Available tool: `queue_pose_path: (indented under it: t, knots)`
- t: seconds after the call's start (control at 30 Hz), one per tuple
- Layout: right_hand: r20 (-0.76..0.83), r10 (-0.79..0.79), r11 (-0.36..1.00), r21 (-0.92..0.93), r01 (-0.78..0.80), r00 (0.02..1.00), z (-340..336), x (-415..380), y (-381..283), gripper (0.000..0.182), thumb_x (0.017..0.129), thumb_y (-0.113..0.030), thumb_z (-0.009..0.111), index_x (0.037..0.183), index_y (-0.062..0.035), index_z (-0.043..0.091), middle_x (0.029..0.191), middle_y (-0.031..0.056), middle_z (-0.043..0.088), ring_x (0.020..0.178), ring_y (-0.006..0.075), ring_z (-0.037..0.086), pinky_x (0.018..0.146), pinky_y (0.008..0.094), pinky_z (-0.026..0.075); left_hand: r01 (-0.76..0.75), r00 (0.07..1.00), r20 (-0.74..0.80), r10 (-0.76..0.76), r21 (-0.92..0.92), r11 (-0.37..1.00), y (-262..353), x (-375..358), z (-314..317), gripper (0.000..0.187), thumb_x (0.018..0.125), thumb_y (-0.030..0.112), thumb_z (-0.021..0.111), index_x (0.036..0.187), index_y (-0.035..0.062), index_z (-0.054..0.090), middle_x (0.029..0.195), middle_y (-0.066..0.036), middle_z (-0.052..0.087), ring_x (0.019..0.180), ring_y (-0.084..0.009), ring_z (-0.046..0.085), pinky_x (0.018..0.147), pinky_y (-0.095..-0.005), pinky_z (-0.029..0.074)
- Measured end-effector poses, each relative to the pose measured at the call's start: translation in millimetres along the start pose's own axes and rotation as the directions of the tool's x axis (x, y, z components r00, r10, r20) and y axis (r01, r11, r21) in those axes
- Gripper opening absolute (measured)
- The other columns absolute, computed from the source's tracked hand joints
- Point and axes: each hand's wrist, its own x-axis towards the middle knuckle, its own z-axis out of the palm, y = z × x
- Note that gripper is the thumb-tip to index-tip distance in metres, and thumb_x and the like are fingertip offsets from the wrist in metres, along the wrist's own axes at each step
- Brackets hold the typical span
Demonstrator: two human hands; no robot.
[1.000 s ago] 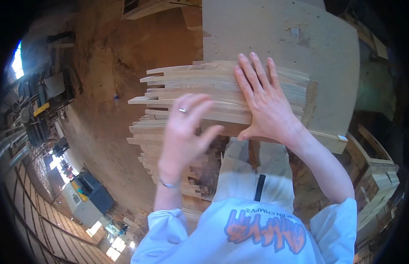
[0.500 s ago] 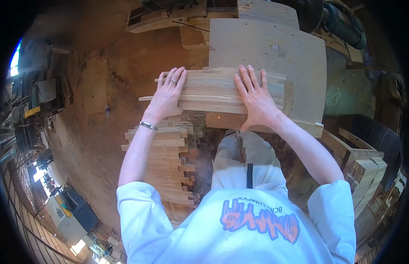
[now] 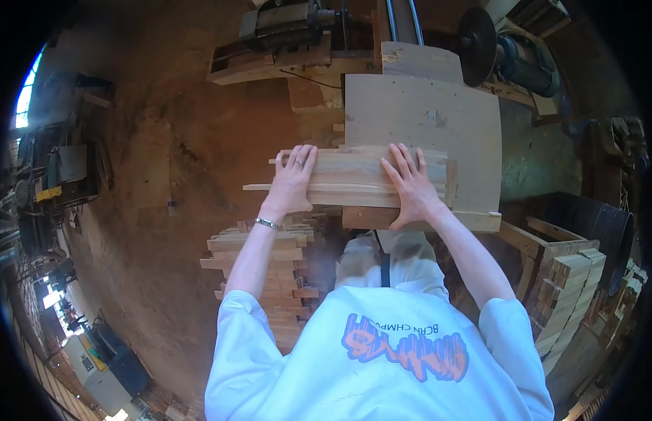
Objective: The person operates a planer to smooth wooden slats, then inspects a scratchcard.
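Observation:
Several light wooden strips [image 3: 350, 174] lie side by side across the front of a flat board [image 3: 424, 116]. My left hand [image 3: 292, 181] rests over their left part, fingers on the far edge and thumb at the near edge; a ring and a wrist bracelet show. Toward the right end, my right hand [image 3: 412, 184] lies over the strips with its fingers spread and its thumb reaching down to the near edge. One strip sticks out farther left than the rest. A wooden rail [image 3: 371, 217] runs along the board's near side.
Stacked wood pieces [image 3: 263, 256] stand below left, and another stack [image 3: 568, 281] at the right. Beyond the board are a round saw blade [image 3: 478, 46], a motor [image 3: 526, 64], another motor [image 3: 280, 26] and metal rails [image 3: 404, 21]. A dark curved sheet [image 3: 596, 231] stands at right.
The camera view has tilted, so the board, strips and hands appear lower, and more of the machine shows at the top. Both hands remain on the strips.

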Motion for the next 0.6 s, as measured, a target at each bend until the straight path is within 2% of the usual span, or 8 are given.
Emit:
queue_pose_path:
  t: [0.03, 0.13, 0.3, 0.53, 0.6]
  knots:
    - [0.005, 0.006, 1.000, -0.003, -0.006, 1.000, -1, 0, 0, 0.154, 0.035, -0.059, 0.097, 0.160, -0.0069, 0.024, 0.168, 0.0253, 0.011, 0.158, 0.0413, 0.005, 0.126, 0.0638, 0.000, 0.011, 1.000, 0.011, -0.011, 0.004, 1.000, 0, 1, -1, 0.131, 0.043, 0.022, 0.093, 0.156, 0.0018, 0.031, 0.154, -0.016, 0.037, 0.147, -0.0331, 0.035, 0.119, -0.0609, 0.027]
    - [0.018, 0.014, 1.000, -0.017, -0.013, 1.000, -7, 7, 4, 0.155, 0.035, -0.060, 0.096, 0.161, -0.0071, 0.023, 0.168, 0.0252, 0.011, 0.158, 0.0408, 0.005, 0.126, 0.0634, 0.000, 0.037, 0.999, 0.034, -0.037, 0.008, 0.999, -3, 10, -4, 0.132, 0.044, 0.023, 0.093, 0.157, 0.0015, 0.029, 0.156, -0.016, 0.036, 0.149, -0.0330, 0.032, 0.122, -0.0576, 0.022]
    - [-0.001, 0.002, 1.000, -0.020, -0.002, 1.000, -21, 42, 33, 0.156, 0.034, -0.061, 0.096, 0.161, -0.0064, 0.023, 0.167, 0.0262, 0.011, 0.157, 0.0419, 0.005, 0.126, 0.0630, 0.000, 0.029, 1.000, 0.012, -0.029, 0.008, 1.000, -23, 48, -9, 0.133, 0.043, 0.025, 0.095, 0.157, 0.0016, 0.030, 0.156, -0.015, 0.037, 0.150, -0.0316, 0.032, 0.121, -0.0620, 0.025]
    - [-0.053, -0.022, 0.999, -0.049, 0.019, 0.998, -57, 112, 89, 0.157, 0.034, -0.060, 0.096, 0.161, -0.0050, 0.022, 0.167, 0.0272, 0.012, 0.157, 0.0432, 0.006, 0.126, 0.0622, 0.000, 0.018, 0.999, 0.029, -0.020, 0.074, 0.997, -68, 137, -33, 0.137, 0.043, 0.026, 0.096, 0.157, -0.0029, 0.026, 0.157, -0.017, 0.033, 0.153, -0.0346, 0.026, 0.121, -0.0644, 0.023]
    - [-0.055, -0.018, 0.998, -0.058, 0.015, 0.998, -68, 135, 106, 0.157, 0.034, -0.060, 0.096, 0.161, -0.0050, 0.021, 0.167, 0.0272, 0.011, 0.157, 0.0426, 0.005, 0.127, 0.0617, 0.000, -0.003, 0.998, 0.062, -0.003, 0.093, 0.996, -84, 168, -39, 0.139, 0.044, 0.027, 0.094, 0.158, -0.0034, 0.021, 0.157, -0.019, 0.032, 0.152, -0.0365, 0.026, 0.122, -0.0642, 0.021]
